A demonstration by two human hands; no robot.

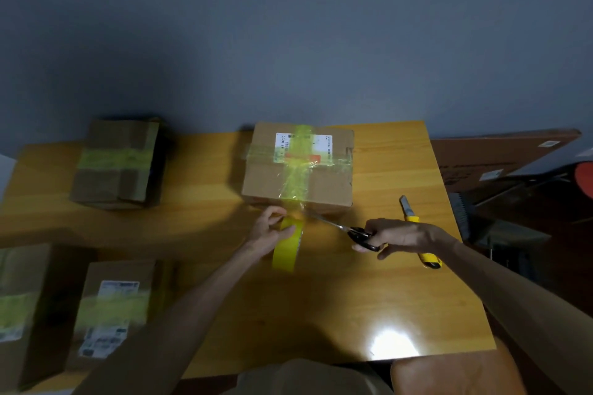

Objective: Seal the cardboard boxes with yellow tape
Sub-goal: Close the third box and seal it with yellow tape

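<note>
A cardboard box (pixel 324 179) with a white label stands at the far middle of the wooden table (pixel 353 298). A strip of yellow tape (pixel 298 167) runs over its top and down its near side to the roll. My left hand (pixel 271 228) grips the yellow tape roll (pixel 287 247) just in front of the box. My right hand (pixel 401 236) holds black-handled scissors (pixel 346 229). Their blades point left at the tape between box and roll.
A yellow utility knife (pixel 417 234) lies on the table behind my right hand. Three taped boxes stand at the left: one far (pixel 118 163), one near (pixel 112 308), one at the left edge (pixel 22 308). Flat cardboard (pixel 500 154) and dark objects lie right of the table.
</note>
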